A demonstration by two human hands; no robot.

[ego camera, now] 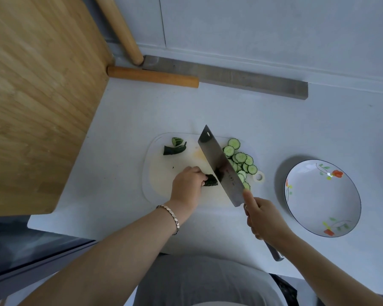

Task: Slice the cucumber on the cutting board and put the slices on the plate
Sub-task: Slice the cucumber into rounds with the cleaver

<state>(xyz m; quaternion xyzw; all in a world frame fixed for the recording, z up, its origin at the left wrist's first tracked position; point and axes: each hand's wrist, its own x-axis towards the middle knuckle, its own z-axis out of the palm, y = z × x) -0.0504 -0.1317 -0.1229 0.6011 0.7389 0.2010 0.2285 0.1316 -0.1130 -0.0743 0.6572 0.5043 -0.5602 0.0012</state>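
Slicing, head view: short cucumber stub (211, 180) is pinched by left hand (187, 184) on cutting board (164, 177). Cleaver (219, 164) is gripped by right hand (265, 219), with the blade at the stub, just beside the pinching fingertips. Fingers could be nicked if the stub slips. Slices (241, 160) are piled right of the blade.

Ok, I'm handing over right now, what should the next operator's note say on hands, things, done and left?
Left hand: holds the cucumber stub on the cutting board.
Right hand: grips the cleaver, blade at the stub's cut end.
Slices: piled on the board right of the blade; two end pieces at its far left.
Plate: right of the board, no slices on it.
Done: most slicing. Left: finish the stub, move slices to the plate.
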